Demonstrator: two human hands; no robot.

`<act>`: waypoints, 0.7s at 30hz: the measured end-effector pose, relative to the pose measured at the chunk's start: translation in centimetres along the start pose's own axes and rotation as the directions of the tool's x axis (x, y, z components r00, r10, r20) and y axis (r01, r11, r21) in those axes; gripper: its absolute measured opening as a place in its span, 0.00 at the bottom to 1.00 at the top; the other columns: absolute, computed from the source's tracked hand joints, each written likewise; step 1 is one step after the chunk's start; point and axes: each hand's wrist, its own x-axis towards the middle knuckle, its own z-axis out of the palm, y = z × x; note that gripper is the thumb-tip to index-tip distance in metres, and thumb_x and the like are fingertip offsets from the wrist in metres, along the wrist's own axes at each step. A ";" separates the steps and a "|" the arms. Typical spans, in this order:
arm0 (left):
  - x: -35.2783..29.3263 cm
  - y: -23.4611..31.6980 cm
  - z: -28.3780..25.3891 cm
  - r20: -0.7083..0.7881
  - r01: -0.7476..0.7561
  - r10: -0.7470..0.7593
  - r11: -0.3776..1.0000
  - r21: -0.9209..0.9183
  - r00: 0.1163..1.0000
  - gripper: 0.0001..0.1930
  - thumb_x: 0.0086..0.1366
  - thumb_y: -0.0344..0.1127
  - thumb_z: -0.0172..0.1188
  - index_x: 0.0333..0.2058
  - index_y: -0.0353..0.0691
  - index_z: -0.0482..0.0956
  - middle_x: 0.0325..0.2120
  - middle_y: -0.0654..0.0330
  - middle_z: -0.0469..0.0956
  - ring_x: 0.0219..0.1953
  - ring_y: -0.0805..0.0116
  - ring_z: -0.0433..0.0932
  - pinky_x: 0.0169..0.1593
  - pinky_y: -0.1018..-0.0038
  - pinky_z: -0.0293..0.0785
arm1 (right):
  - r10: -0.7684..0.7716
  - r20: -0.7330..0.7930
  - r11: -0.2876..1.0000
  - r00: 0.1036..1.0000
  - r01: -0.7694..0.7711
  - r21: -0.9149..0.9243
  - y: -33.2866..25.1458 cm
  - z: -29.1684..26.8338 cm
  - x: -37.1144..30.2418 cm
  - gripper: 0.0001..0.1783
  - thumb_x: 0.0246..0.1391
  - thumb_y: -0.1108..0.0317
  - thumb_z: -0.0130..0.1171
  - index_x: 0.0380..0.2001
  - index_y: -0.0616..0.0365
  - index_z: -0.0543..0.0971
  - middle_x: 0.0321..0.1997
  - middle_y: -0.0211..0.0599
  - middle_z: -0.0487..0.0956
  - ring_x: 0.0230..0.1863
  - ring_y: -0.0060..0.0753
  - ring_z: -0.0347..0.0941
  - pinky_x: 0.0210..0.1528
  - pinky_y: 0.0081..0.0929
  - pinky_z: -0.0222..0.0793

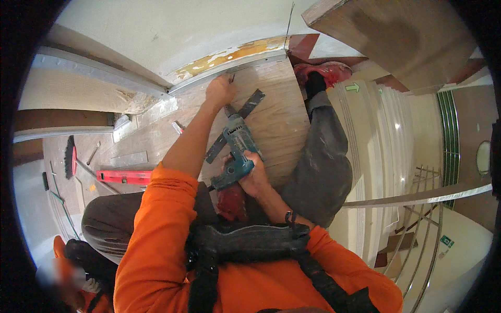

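My right hand (254,175) is wrapped round the handle of a teal and black power drill (240,138), held above the floorboards. The drill's nose points away from me, toward my other hand. Stretched out to the far side, my left hand (221,92) has its fingers pinched together beside the metal track (245,63) at the foot of the wall. A tiny dark tip shows by its fingertips, too small to name. Under the drill, a dark flat metal strip (251,103) lies slantwise on the wood-look floor (279,117).
To the left lie a red spirit level (125,177), a black-bristled brush (70,156) and a small knife-like tool (178,127). A board (386,36) juts in at upper right. Stairs (386,135) and metal railings (430,229) drop away on the right. Another person (88,266) sits at lower left.
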 end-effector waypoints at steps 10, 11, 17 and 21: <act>-3.0 6.9 -1.7 0.281 -0.135 0.129 0.991 0.004 0.951 0.18 0.60 0.41 0.58 0.45 0.38 0.80 0.35 0.39 0.81 0.39 0.41 0.80 0.45 0.52 0.76 | -0.007 -0.068 1.000 0.998 0.007 0.003 -0.2 0.0 0.0 0.24 0.57 0.52 0.51 0.48 0.59 0.73 0.41 0.46 0.81 0.42 0.47 0.78 0.52 0.49 0.73; -3.2 7.1 -0.3 0.228 -0.203 0.205 0.979 -0.030 0.952 0.16 0.59 0.41 0.59 0.43 0.39 0.80 0.34 0.41 0.81 0.39 0.42 0.81 0.44 0.53 0.77 | -0.009 -0.059 1.000 0.998 0.010 0.018 0.0 -0.6 0.2 0.24 0.56 0.52 0.53 0.49 0.58 0.73 0.42 0.44 0.81 0.43 0.46 0.78 0.53 0.48 0.72; -5.2 9.2 2.1 0.268 -0.150 0.179 0.981 -0.125 0.947 0.20 0.59 0.45 0.62 0.45 0.37 0.78 0.38 0.42 0.81 0.42 0.41 0.80 0.48 0.53 0.75 | -0.028 -0.217 1.000 0.976 0.029 0.000 0.1 0.0 -0.2 0.26 0.51 0.54 0.61 0.52 0.52 0.73 0.48 0.35 0.80 0.51 0.42 0.75 0.57 0.46 0.69; -5.4 8.7 1.6 0.254 0.023 0.035 0.975 -0.221 0.966 0.20 0.58 0.45 0.64 0.43 0.37 0.77 0.37 0.43 0.82 0.42 0.41 0.80 0.47 0.53 0.75 | -0.036 -0.157 0.999 0.987 0.038 0.012 -0.1 0.7 -0.5 0.27 0.51 0.53 0.62 0.53 0.51 0.73 0.50 0.34 0.79 0.52 0.40 0.75 0.58 0.44 0.68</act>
